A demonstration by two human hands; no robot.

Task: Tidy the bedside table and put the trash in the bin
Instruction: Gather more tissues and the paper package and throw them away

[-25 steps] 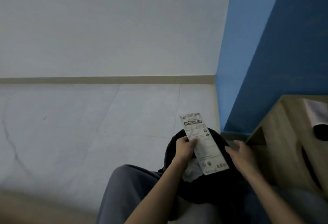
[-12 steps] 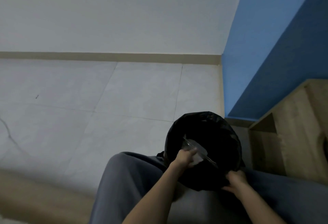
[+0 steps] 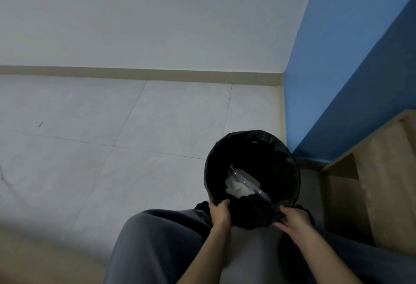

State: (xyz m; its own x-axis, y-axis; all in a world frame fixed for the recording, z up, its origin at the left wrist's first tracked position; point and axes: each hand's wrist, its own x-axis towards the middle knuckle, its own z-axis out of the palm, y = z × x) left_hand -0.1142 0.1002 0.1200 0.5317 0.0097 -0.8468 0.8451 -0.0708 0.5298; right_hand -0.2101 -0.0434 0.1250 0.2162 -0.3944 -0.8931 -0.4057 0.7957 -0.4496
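A round bin (image 3: pixel 227 148) lined with a black bag stands on the floor between my knees. Inside it lie crumpled white tissue (image 3: pixel 236 188) and a flat clear-plastic scissors package (image 3: pixel 249 180), leaning across the tissue. My left hand (image 3: pixel 220 215) grips the near left rim of the bin. My right hand (image 3: pixel 292 218) grips the near right rim. Only the wooden side of the bedside table (image 3: pixel 382 166) shows at the right; its top is out of view.
Pale floor tiles (image 3: pixel 112 137) spread to the left and ahead, up to a white wall with a beige skirting. A blue wall (image 3: pixel 349 70) stands at the right, behind the bedside table. My grey-trousered legs (image 3: pixel 162 238) fill the bottom.
My left hand let the scissors package go into the bin, then took hold of the rim. My right hand shifted along the rim. The view tilted further down.
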